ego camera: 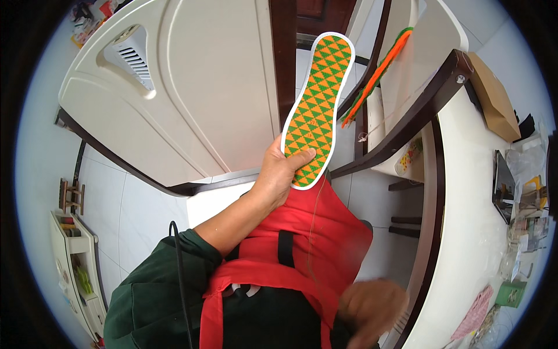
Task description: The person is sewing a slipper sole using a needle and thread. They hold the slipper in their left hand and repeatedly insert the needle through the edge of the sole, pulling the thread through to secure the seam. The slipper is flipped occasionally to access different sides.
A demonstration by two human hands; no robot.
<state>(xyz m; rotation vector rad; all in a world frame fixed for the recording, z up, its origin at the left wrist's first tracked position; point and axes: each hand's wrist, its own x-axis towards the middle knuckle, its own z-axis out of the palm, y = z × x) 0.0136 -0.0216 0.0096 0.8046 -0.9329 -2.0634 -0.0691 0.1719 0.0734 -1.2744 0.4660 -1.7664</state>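
Observation:
My left hand (281, 172) grips the heel end of an embroidered insole (320, 104), thumb on its face and fingers hidden behind. Green and orange triangles cover the insole, and white binding runs around its edge. From its lower edge a thin brown thread (312, 222) runs down across the red apron (261, 253) on my lap. Low at the right, my right hand (372, 309) is blurred by motion; whether it pinches the thread or a needle cannot be made out. A bundle of orange and green yarn (378, 76) hangs over a chair rail beyond the insole.
White chairs with dark frames, one chair back (209, 78) at upper left, stand close in front. A white table (462, 209) at right bears a cardboard box (492, 96), a dark tablet-like device (503, 187), a green box (511, 294) and a pink cloth (474, 312). At far left is a white cabinet (78, 244).

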